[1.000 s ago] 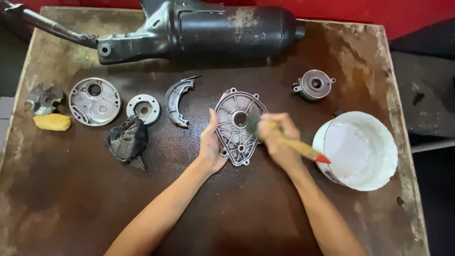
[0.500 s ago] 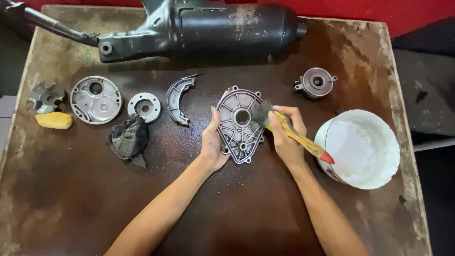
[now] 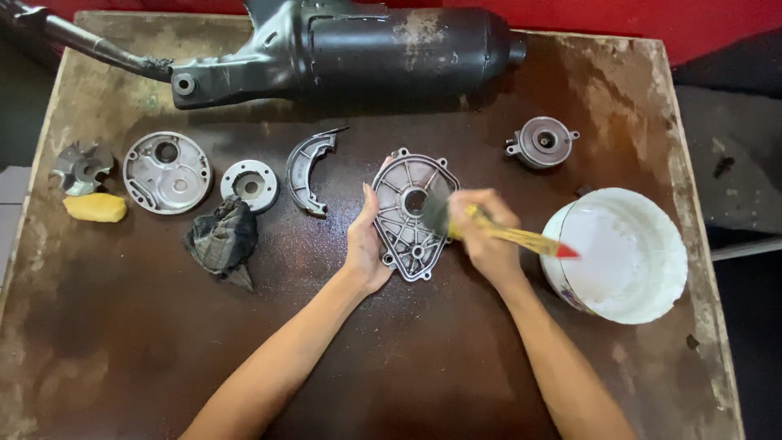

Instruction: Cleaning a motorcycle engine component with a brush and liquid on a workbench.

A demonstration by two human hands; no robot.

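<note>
brush [image 3: 489, 231] has swung down across the cover [image 3: 411, 213] — bristles now by its centre hole. right hand [image 3: 487, 236] grips the handle, which points right; left hand [image 3: 366, 242] steadies the cover's left edge.

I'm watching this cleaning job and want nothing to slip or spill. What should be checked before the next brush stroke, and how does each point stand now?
1. Metal cover steadied: ok, the left hand rests against its left edge.
2. Brush gripped: ok, the right hand is closed around the yellow handle.
3. Bristles on the part: ok, the dark tip lies over the cover near its centre hole.
4. White bucket within reach: ok, it stands just right of the right hand.
5. Bucket's contents: cannot tell.
6. Rag and other parts out of the way: ok, they lie to the left, apart from the cover.
</note>
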